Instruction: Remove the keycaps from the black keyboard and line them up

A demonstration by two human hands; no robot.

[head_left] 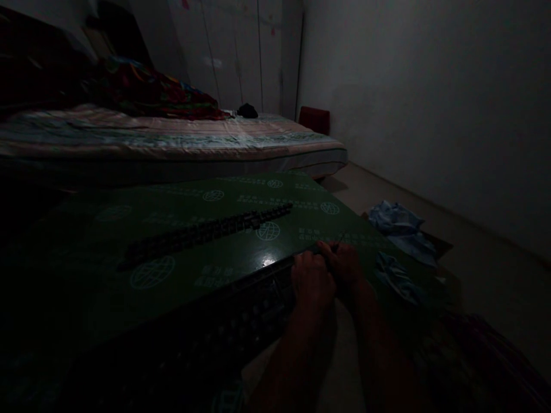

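Note:
A black keyboard [241, 321] lies slantwise in front of me, its near left part lost in shadow. My left hand [312, 278] is closed with curled fingers on the keyboard's right end. Pressed close beside it, my right hand [344, 267] is closed too, at the far right corner. A thin dark thing [342, 237] pokes out past the right fingers; its kind is too dim to make out. Beyond the keyboard, rows of loose black keycaps [206, 230] lie in a long slanting strip on the green printed board [232, 258].
A bed [181, 140] with a striped sheet and a dark red patterned blanket [159, 94] stands behind the board. To the right are a light blue cloth [398, 226] and a patterned cloth [396, 278]. A pale wall [430, 97] bounds the right side. The room is very dim.

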